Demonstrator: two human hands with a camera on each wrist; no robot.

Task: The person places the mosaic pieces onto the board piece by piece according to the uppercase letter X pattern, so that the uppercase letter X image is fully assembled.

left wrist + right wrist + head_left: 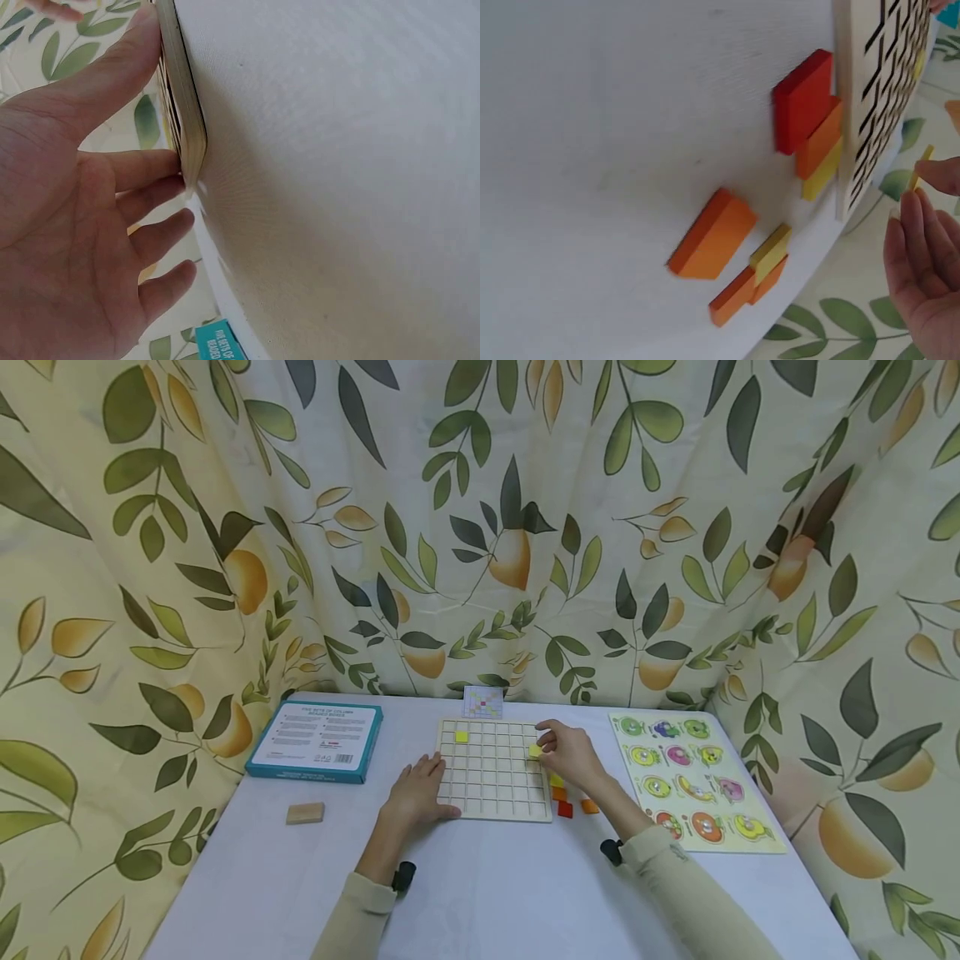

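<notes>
A pale wooden grid board (491, 789) lies on the white table, with one yellow square tile (462, 737) in its upper left. My left hand (416, 792) rests at the board's left edge and near corner, its fingers fairly straight and thumb along the near side. Between thumb and fingertips, my right hand (570, 756) pinches another yellow tile (924, 166) over the board's upper right side. Beside the board's right edge are a red tile (802, 101), an orange tile (714, 234) and several more orange and yellow tiles.
Behind the board stands a small card (483, 702) with a coloured grid pattern. A teal-and-white box (315, 742) and a wooden block (305, 813) are at the left. On the right lies a fruit picture board (693, 777). Leaf-patterned curtains (480, 527) surround the table.
</notes>
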